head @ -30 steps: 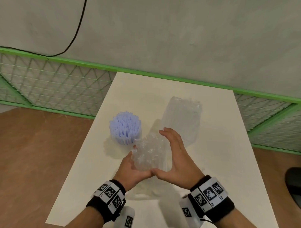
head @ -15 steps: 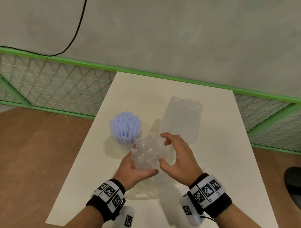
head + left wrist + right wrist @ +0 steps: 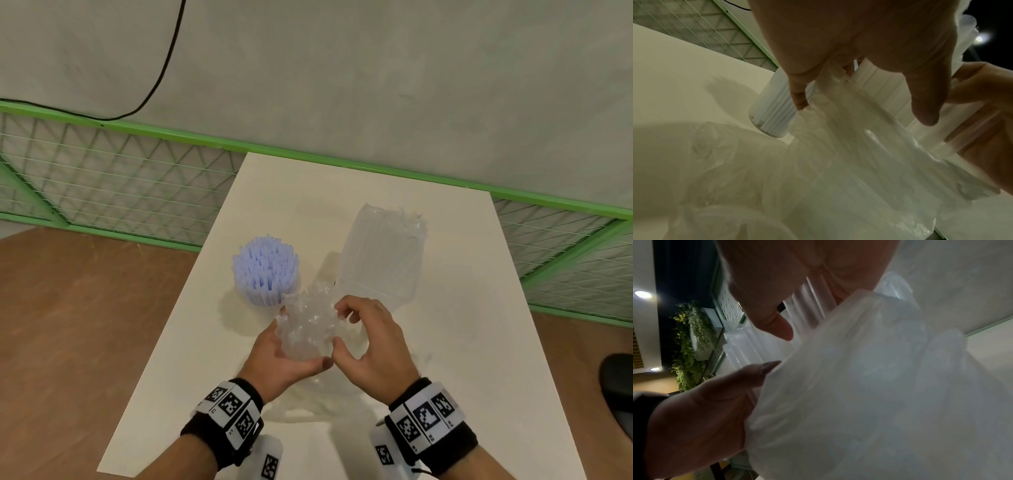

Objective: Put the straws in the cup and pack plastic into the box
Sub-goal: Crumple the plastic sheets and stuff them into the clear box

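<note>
A clear cup (image 3: 263, 291) packed with lavender straws (image 3: 263, 263) stands on the white table (image 3: 462, 342), left of centre. To its right is the tall clear ribbed box (image 3: 383, 253) with crinkled plastic at its top. My left hand (image 3: 291, 349) cups a crumpled wad of clear plastic (image 3: 306, 325) from below, thumb at its near side. My right hand (image 3: 342, 325) has curled fingers, its index finger and thumb pinching the wad's right side. In the left wrist view the plastic (image 3: 859, 146) trails down past the cup (image 3: 772, 116). It fills the right wrist view (image 3: 879, 386).
A flat sheet of clear plastic (image 3: 308, 404) lies on the table under my hands. A green mesh fence (image 3: 120, 192) runs behind the table, with a wall and black cable (image 3: 164, 68) above. Brown floor lies on both sides, with a dark object (image 3: 616, 387) at the right edge.
My right hand went from lying flat against the wad to curling its fingers and pinching the wad's right side. The left hand kept holding the plastic in place.
</note>
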A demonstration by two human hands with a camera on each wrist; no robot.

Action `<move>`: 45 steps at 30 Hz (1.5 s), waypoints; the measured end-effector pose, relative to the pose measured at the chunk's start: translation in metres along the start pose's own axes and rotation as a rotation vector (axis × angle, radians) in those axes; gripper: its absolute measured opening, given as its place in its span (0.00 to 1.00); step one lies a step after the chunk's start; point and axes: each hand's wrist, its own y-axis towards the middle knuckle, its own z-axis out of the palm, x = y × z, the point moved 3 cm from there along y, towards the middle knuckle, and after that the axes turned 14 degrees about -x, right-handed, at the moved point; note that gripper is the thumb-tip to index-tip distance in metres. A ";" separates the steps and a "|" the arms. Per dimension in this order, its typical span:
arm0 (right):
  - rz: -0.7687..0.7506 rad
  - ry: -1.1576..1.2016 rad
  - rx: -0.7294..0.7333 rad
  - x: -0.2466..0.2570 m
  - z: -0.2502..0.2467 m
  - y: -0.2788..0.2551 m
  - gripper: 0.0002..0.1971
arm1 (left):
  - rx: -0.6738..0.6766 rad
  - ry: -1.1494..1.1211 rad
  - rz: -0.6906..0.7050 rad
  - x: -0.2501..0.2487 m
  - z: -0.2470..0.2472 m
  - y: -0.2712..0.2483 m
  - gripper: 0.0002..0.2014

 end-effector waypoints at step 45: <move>-0.044 0.401 -0.562 0.073 -0.163 0.116 0.11 | -0.064 -0.006 -0.047 0.000 -0.004 0.000 0.32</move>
